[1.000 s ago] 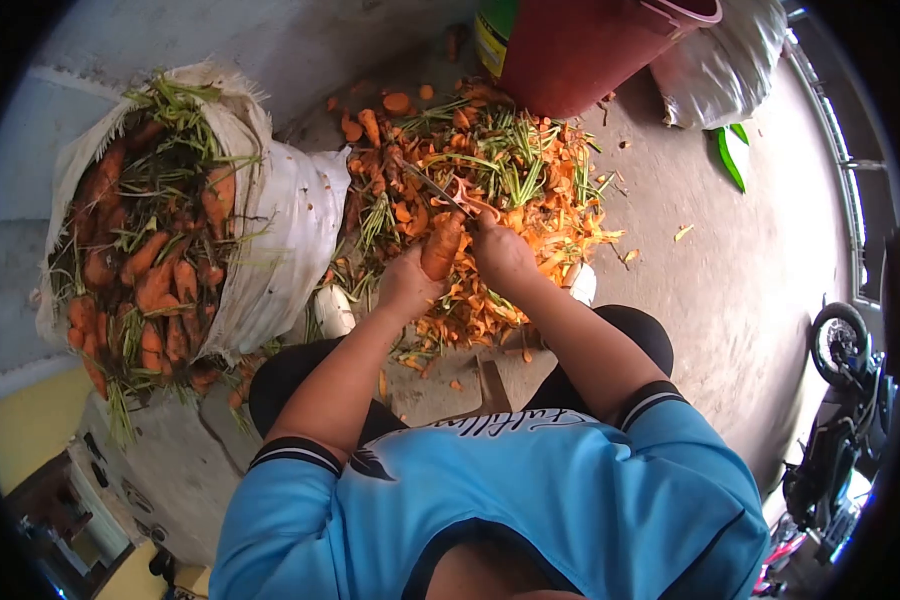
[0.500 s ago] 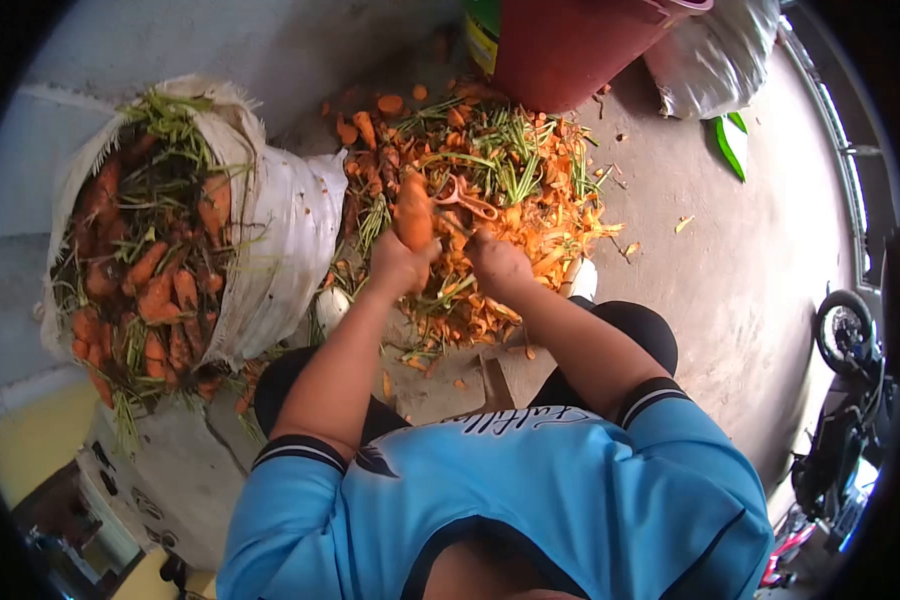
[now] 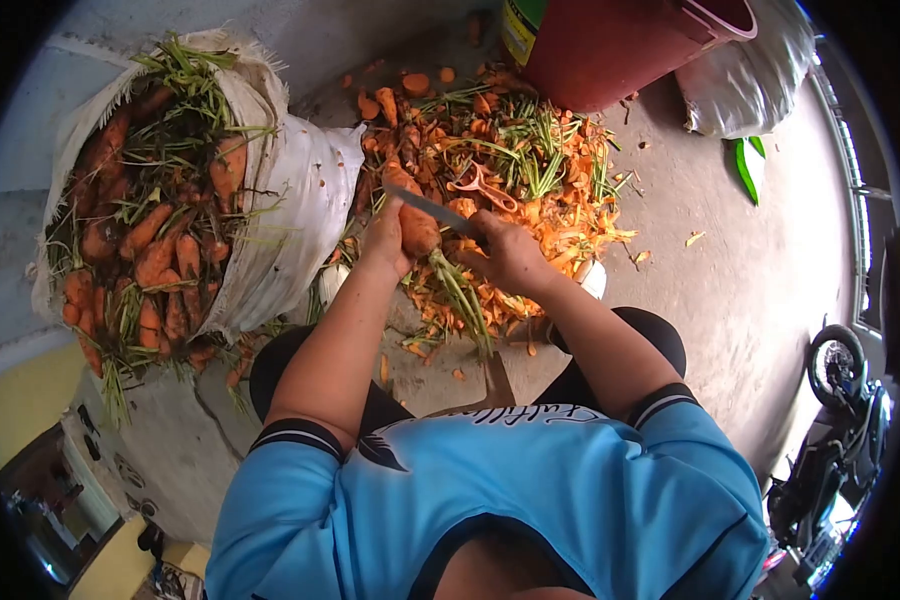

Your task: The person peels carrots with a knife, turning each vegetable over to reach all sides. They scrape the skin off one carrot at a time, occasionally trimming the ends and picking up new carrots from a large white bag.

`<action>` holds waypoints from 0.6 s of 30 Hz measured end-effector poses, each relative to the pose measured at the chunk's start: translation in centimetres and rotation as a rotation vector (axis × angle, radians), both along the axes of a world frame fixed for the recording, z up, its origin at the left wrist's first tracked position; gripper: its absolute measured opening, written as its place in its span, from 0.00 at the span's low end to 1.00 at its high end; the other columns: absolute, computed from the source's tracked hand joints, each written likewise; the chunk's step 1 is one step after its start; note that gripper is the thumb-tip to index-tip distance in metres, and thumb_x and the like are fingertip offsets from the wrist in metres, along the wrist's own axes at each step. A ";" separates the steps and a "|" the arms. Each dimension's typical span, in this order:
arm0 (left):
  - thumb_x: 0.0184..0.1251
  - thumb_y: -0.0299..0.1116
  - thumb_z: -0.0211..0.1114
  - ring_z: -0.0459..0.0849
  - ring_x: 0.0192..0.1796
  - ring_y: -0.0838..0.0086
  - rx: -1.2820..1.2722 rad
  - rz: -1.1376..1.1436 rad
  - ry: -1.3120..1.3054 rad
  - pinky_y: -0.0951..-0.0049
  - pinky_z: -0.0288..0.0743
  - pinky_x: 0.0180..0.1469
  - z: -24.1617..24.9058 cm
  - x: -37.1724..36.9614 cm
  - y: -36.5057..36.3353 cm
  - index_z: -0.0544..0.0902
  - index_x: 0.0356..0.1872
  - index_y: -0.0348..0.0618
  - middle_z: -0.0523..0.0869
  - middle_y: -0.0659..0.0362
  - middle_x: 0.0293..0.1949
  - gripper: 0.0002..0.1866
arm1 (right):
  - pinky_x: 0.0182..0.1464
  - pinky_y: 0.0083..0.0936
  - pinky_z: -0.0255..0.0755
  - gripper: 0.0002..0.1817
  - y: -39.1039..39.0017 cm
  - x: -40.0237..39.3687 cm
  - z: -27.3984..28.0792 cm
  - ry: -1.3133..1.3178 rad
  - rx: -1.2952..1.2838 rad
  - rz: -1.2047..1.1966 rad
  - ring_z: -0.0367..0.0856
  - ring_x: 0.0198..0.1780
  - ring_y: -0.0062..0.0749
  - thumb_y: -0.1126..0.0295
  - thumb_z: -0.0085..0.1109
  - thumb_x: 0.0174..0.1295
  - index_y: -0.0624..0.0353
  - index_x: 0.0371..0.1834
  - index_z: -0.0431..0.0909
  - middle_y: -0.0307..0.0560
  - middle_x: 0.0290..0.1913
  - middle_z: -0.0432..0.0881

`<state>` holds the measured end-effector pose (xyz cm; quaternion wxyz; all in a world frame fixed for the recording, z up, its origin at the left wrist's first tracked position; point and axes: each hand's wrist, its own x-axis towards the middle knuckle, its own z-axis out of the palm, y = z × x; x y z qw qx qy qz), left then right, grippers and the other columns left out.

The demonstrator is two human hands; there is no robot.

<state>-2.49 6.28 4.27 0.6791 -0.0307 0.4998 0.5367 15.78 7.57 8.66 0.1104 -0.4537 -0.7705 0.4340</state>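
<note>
My left hand (image 3: 384,243) is closed around an orange carrot (image 3: 421,236), whose green stalks (image 3: 462,298) hang toward my body. In my right hand (image 3: 513,256) is a knife (image 3: 440,212), gripped by its handle. Its blade lies slantwise across the carrot, overlapping it in this view. Below both hands spreads a heap of carrot peelings (image 3: 560,225) mixed with cut green tops (image 3: 540,150). An orange-handled peeler (image 3: 485,188) rests on the heap, just beyond my right hand.
At the left, a white woven sack (image 3: 305,215) lies with its mouth full of carrots (image 3: 155,255). A red bucket (image 3: 610,55) stands behind the heap, beside a pale sack (image 3: 745,75) and a green leaf (image 3: 748,170). A motorcycle (image 3: 835,430) is at the far right.
The carrot in my left hand now has its leafy end toward me. The knife blade has come across it as my right hand turned inward. The whole view has shifted slightly.
</note>
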 end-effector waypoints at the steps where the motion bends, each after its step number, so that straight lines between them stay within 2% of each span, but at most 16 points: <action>1: 0.57 0.45 0.59 0.79 0.30 0.70 -0.011 0.019 -0.046 0.72 0.76 0.28 -0.4 -0.1 0.1 0.69 0.44 0.39 0.77 0.57 0.29 0.21 | 0.36 0.36 0.71 0.18 -0.2 0.0 0.1 -0.011 0.037 0.036 0.78 0.36 0.48 0.65 0.60 0.48 0.57 0.41 0.68 0.52 0.34 0.78; 3: 0.56 0.45 0.59 0.78 0.29 0.69 -0.038 0.000 -0.065 0.72 0.76 0.26 -0.6 0.2 0.1 0.69 0.42 0.40 0.76 0.56 0.29 0.21 | 0.34 0.35 0.72 0.21 -0.8 -0.1 0.0 -0.047 0.095 0.038 0.78 0.34 0.45 0.61 0.64 0.45 0.54 0.41 0.68 0.48 0.33 0.78; 6: 0.56 0.47 0.59 0.78 0.28 0.69 -0.122 0.005 -0.065 0.72 0.76 0.26 1.2 1.4 0.0 0.68 0.41 0.41 0.76 0.56 0.28 0.21 | 0.32 0.35 0.71 0.20 -1.1 -0.2 -0.7 -0.120 0.134 0.015 0.77 0.33 0.46 0.59 0.63 0.45 0.53 0.40 0.69 0.47 0.32 0.77; 9: 0.56 0.48 0.58 0.78 0.27 0.69 -0.155 -0.028 -0.150 0.72 0.75 0.25 1.2 1.6 -0.1 0.67 0.41 0.41 0.76 0.55 0.27 0.22 | 0.31 0.36 0.71 0.19 -1.1 -0.3 -1.2 -0.044 0.188 0.011 0.77 0.32 0.46 0.58 0.62 0.47 0.52 0.39 0.70 0.47 0.30 0.77; 12: 0.56 0.48 0.58 0.78 0.26 0.69 -0.148 -0.065 -0.214 0.71 0.76 0.26 0.2 1.0 -0.1 0.67 0.40 0.41 0.75 0.55 0.26 0.21 | 0.28 0.36 0.71 0.16 -1.0 -0.1 -1.5 0.042 0.230 0.015 0.77 0.28 0.45 0.62 0.62 0.47 0.53 0.36 0.69 0.47 0.27 0.77; 15: 0.57 0.48 0.57 0.77 0.23 0.69 -0.136 -0.086 -0.224 0.72 0.75 0.26 0.1 0.8 -0.1 0.68 0.37 0.41 0.75 0.56 0.23 0.19 | 0.30 0.36 0.71 0.15 -0.6 0.1 -1.4 0.020 0.203 0.080 0.77 0.30 0.46 0.59 0.60 0.49 0.54 0.35 0.70 0.47 0.29 0.77; 18: 0.58 0.49 0.55 0.76 0.21 0.70 -0.116 -0.109 -0.221 0.71 0.74 0.27 0.1 1.1 -0.1 0.70 0.31 0.43 0.75 0.58 0.19 0.18 | 0.29 0.36 0.71 0.13 -0.8 -0.1 -0.8 0.042 0.286 0.071 0.77 0.29 0.45 0.61 0.60 0.48 0.54 0.33 0.70 0.46 0.29 0.76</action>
